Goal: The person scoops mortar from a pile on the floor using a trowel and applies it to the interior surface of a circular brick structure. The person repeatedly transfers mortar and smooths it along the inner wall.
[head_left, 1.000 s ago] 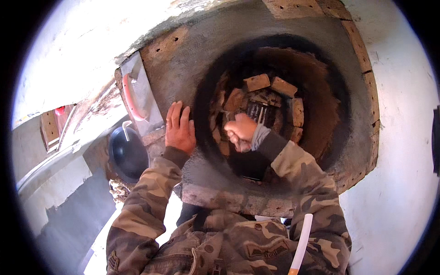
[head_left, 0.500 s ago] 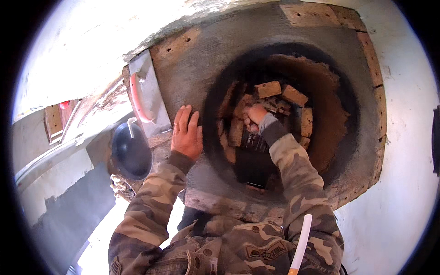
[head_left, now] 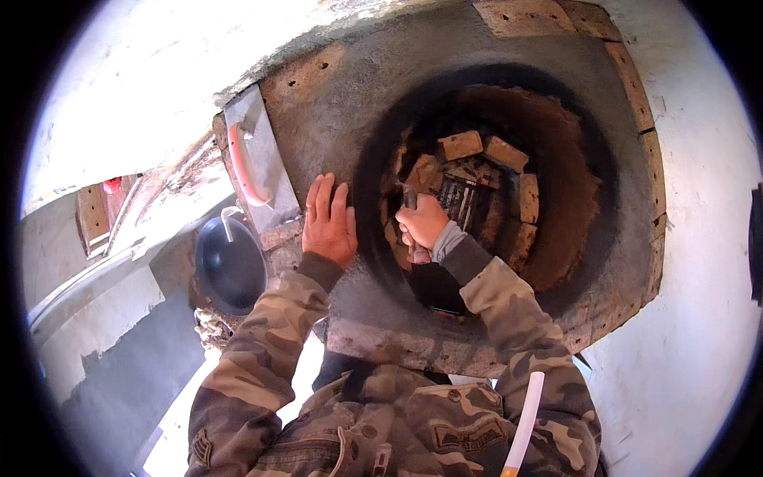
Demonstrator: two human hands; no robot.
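Observation:
My left hand (head_left: 330, 226) lies flat with its fingers stretched out on the grey mortar top (head_left: 347, 306), just left of a round pit. Down inside that blackened pit (head_left: 584, 215), my right hand (head_left: 423, 222) is closed round a slim, dark-ended tool (head_left: 410, 196); its kind is mostly hidden by the fingers. Several tan bricks (head_left: 506, 154) stand in a curve round a slatted metal grate (head_left: 458, 199). A tilted brick (head_left: 424, 175) sits just beyond my right hand. Below the hand, a dark area is too black to make out.
A plastering trowel (head_left: 253, 167) with a red handle rests at the top's left edge. Beside it sits a dark round bowl (head_left: 230, 266) with a pale hooked handle in it. Bricks (head_left: 636, 87) edge the top, close to a white wall (head_left: 699, 238). A cigarette (head_left: 526, 417) juts in from below.
My right hand has drawn back toward me and to the left, off the grate, so more of the grate shows. My left hand stays flat beside the pit, only slightly shifted.

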